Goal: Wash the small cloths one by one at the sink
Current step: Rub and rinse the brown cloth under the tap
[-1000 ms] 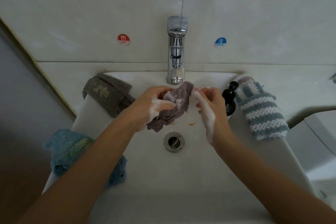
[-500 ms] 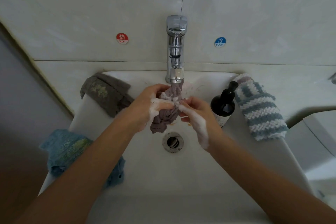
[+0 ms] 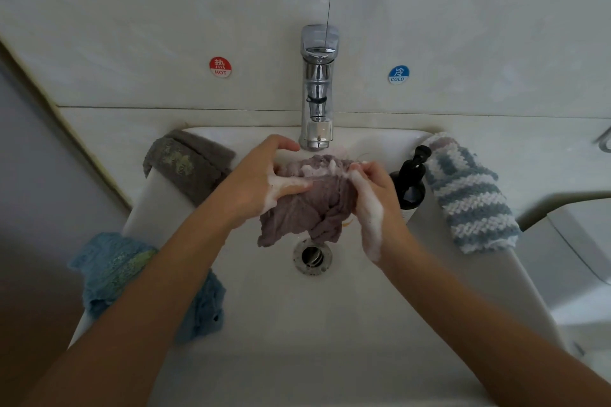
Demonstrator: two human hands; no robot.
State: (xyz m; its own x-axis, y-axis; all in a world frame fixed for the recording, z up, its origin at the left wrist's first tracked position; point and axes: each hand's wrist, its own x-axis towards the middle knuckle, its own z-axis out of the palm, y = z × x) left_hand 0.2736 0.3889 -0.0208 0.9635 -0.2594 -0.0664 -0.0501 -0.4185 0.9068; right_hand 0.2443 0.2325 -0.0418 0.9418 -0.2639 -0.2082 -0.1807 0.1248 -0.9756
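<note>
A soapy mauve cloth hangs spread between both hands over the white sink, just below the chrome faucet. My left hand grips its left upper edge with thumb and fingers. On the other side my right hand, covered in foam, pinches the right upper edge. The cloth's lower corners dangle above the drain. Other cloths wait on the rim: a grey-brown one at back left, a blue one at front left, a blue-and-white striped one at right.
A dark pump bottle stands on the rim right of my right hand. Hot and cold stickers sit on the wall beside the faucet. A mirror edge runs along the top.
The hands were pressed together with the cloth bunched under the faucet; now they have drawn apart, stretching the cloth wide between them.
</note>
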